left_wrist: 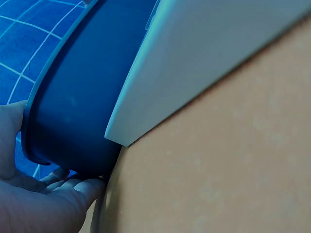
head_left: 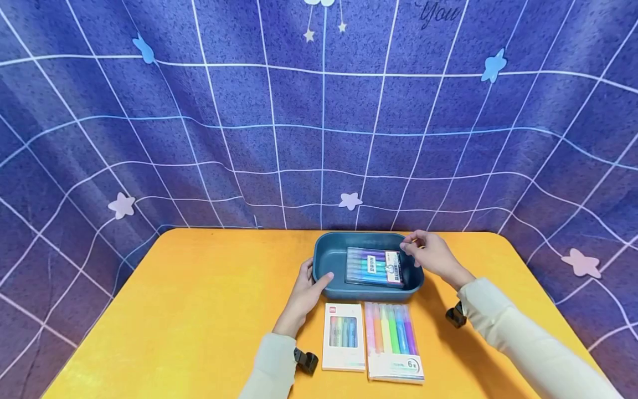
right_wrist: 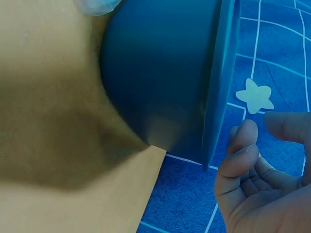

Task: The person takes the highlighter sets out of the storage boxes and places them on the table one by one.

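Note:
A dark blue rectangular bin stands near the back of the table. My left hand holds its left end, thumb over the rim and fingers against the outside wall; the left wrist view shows this hand from close by. Inside the bin, toward the right, lies a clear flat pack of purple, green and blue pens with white labels. Over the bin's right rim is my right hand, its fingers loosely bent. In the right wrist view, thumb and fingertips are apart, with nothing between them.
In front of the bin lie a white box with a window showing coloured pens and, to its right, a clear pack of thick rainbow markers. Beneath them is a yellow table. A blue gridded curtain hangs behind it.

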